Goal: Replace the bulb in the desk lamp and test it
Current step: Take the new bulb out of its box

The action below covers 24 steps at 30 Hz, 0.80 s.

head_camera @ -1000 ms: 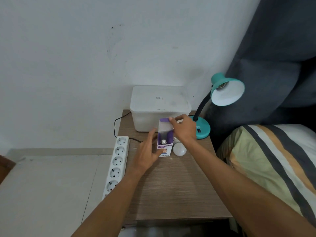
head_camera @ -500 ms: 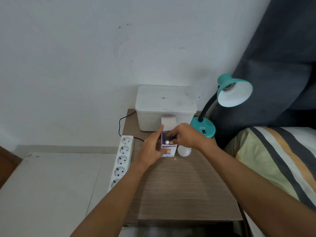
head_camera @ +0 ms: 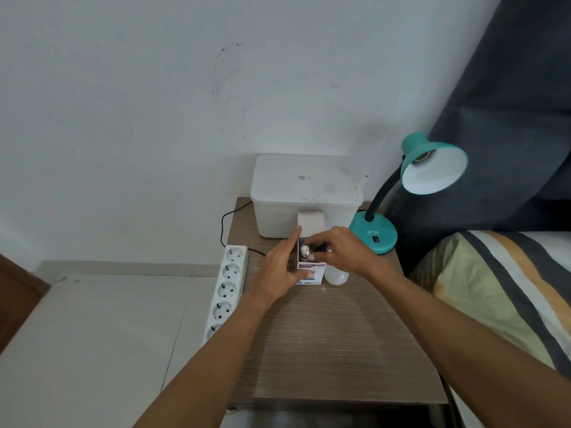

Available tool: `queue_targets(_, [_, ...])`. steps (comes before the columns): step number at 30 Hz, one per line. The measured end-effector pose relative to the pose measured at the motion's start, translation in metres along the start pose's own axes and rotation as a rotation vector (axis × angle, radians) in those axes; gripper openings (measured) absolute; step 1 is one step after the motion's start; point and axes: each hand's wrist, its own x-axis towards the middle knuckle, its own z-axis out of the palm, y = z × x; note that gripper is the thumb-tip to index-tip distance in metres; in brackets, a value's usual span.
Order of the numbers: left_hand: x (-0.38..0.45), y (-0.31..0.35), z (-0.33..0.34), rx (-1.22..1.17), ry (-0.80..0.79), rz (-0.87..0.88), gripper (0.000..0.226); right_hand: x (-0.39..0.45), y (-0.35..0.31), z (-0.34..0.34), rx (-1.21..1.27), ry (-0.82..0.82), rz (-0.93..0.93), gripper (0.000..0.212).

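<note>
A teal desk lamp (head_camera: 432, 163) stands at the table's back right, its shade tilted toward me with a bare socket inside. A small purple-and-white bulb box (head_camera: 310, 270) stands upright in the table's middle, top flap open. My left hand (head_camera: 279, 268) grips its left side. My right hand (head_camera: 341, 251) pinches the new bulb (head_camera: 304, 250), whose metal screw base pokes out of the box top. Another white bulb (head_camera: 336, 277) lies on the table just right of the box, partly under my right hand.
A frosted plastic storage box (head_camera: 306, 193) sits behind the bulb box against the wall. A white power strip (head_camera: 227, 288) hangs off the wooden table's (head_camera: 333, 350) left edge with a black cord. A bed with a striped cover (head_camera: 494, 291) borders the right side.
My right hand has gone from the box's top flap down into the opening and now holds the bulb's base. My left hand has closed more firmly on the box. The camera moved closer.
</note>
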Motion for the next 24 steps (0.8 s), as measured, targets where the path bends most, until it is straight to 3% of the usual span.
queue_targets(8, [0.001, 0.0, 0.001, -0.029, 0.0, -0.004, 0.109, -0.013, -0.011, 0.007, 0.107, 0.241, -0.009, 0.028])
queue_targets(16, [0.0, 0.0, 0.002, -0.086, 0.012, -0.001, 0.091, -0.009, -0.025, -0.012, 0.263, 0.39, 0.031, 0.03])
queue_targets(21, [0.001, -0.003, 0.004, -0.101, -0.001, -0.039, 0.111, -0.007, -0.036, -0.035, 0.38, 0.551, 0.07, 0.03])
queue_targets(24, [0.0, -0.002, 0.004, -0.127, -0.008, -0.071, 0.114, -0.011, -0.029, -0.034, 0.366, 0.553, 0.17, 0.029])
